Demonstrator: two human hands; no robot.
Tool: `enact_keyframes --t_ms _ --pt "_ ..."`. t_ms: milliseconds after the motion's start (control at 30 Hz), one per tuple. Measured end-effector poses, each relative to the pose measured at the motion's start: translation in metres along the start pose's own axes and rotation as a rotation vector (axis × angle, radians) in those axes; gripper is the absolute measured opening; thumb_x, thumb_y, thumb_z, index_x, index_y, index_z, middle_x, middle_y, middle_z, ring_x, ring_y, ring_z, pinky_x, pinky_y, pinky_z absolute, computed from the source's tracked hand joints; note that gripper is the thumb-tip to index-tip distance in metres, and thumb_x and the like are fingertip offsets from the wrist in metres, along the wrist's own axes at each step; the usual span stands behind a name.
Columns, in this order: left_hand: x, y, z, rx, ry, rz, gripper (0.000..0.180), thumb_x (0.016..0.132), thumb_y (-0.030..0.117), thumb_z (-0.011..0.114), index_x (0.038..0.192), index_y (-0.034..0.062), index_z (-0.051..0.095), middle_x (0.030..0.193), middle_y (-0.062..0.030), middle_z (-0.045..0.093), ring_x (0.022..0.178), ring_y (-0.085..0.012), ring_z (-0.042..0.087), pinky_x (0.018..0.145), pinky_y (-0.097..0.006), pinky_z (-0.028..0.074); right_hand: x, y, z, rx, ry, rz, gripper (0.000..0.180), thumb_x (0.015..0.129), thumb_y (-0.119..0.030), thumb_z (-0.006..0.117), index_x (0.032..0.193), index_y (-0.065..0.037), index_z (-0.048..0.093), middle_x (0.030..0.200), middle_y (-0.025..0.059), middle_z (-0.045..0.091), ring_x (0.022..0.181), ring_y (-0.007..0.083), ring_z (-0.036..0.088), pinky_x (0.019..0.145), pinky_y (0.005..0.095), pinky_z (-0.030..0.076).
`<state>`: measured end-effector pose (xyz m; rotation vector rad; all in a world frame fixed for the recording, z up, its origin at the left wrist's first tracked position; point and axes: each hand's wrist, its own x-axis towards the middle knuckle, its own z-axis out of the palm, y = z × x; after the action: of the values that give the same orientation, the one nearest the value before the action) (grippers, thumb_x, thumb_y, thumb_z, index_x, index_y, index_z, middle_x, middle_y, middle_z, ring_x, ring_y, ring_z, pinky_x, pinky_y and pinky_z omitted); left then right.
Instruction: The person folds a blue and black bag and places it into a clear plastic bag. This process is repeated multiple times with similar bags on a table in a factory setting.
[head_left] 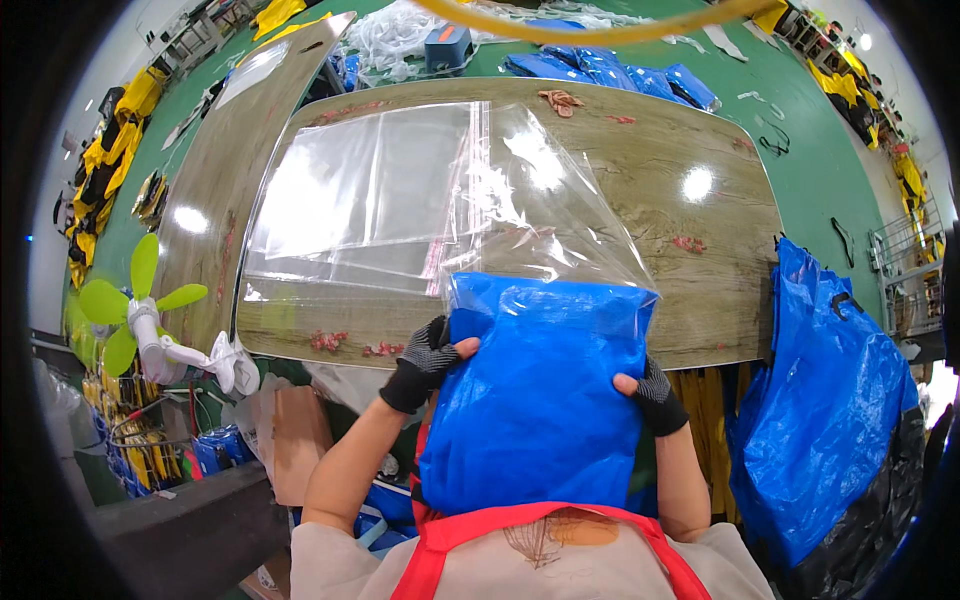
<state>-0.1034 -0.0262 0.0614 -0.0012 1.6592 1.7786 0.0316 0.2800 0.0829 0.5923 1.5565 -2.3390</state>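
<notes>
Bundle [540, 400], glossy blue, creased, top under clear plastic [575, 235]

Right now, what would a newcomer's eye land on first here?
First, the bright blue bundle at the table's near edge, held at its sides by the left fingers and right fingers, its far end under clear plastic. Next, the lime-green-bladed fan at far left, and the large blue sheet beside the table's right end.

Your gloves [424, 366] are black with grey patterning, and your apron strap [434, 545] is red. You face a plain blue folded bundle [540, 395], a brown wood-grain bench [690, 310] and a green floor [815, 205].
</notes>
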Motion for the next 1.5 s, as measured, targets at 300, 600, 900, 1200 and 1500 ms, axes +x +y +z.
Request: enact_keyframes --t_ms 300,600,900,1200,1500 --pt "-0.005 -0.031 0.024 -0.490 -0.273 -0.213 0.057 0.092 0.045 0.049 0.131 0.0030 0.045 0.122 -0.0097 0.056 0.108 -0.0176 0.054 0.095 -0.032 0.042 -0.009 0.016 -0.016 -0.310 0.466 -0.193 0.052 0.075 -0.027 0.075 0.115 0.001 0.058 0.104 0.0129 0.065 0.091 0.0209 0.062 0.083 0.0328 0.049" --pt "-0.010 -0.063 0.020 -0.012 -0.115 0.134 0.034 0.092 0.016 0.053 0.122 0.0007 0.053 0.116 -0.0113 0.059 0.104 -0.0189 0.056 0.093 -0.030 0.043 -0.011 0.042 0.005 -0.388 0.615 -0.256 0.075 0.071 -0.034 0.079 0.127 0.002 0.046 0.118 0.0215 0.056 0.104 0.0308 0.057 0.091 0.0393 0.046" --pt "-0.001 -0.104 -0.004 0.361 0.024 0.283 0.027 0.091 0.017 0.054 0.110 -0.0010 0.057 0.104 -0.0136 0.062 0.089 -0.0170 0.059 0.080 -0.029 0.048 -0.037 -0.008 0.053 -1.671 0.399 -0.676 0.084 0.076 -0.053 0.065 0.136 -0.002 0.036 0.142 0.0276 0.029 0.131 0.0435 0.029 0.109 0.0520 0.018" --pt "0.022 0.018 0.043 -0.023 -0.048 -0.017 0.054 0.080 0.023 0.071 0.123 -0.0004 0.048 0.103 -0.0133 0.062 0.086 -0.0181 0.062 0.074 -0.030 0.052 -0.049 0.014 0.029 -0.922 0.123 -0.683 0.044 0.083 -0.033 0.067 0.111 -0.002 0.054 0.113 0.0140 0.059 0.100 0.0244 0.059 0.089 0.0378 0.045" --pt "-0.010 0.018 0.045 0.074 -0.333 -0.034 0.103 0.061 0.038 0.084 0.141 0.0065 0.027 0.132 -0.0139 0.046 0.120 -0.0266 0.045 0.099 -0.039 0.038 -0.047 0.047 -0.027 -0.385 0.270 -0.324 0.076 0.072 -0.045 0.075 0.129 -0.003 0.048 0.122 0.0151 0.056 0.115 0.0245 0.051 0.097 0.0354 0.041"
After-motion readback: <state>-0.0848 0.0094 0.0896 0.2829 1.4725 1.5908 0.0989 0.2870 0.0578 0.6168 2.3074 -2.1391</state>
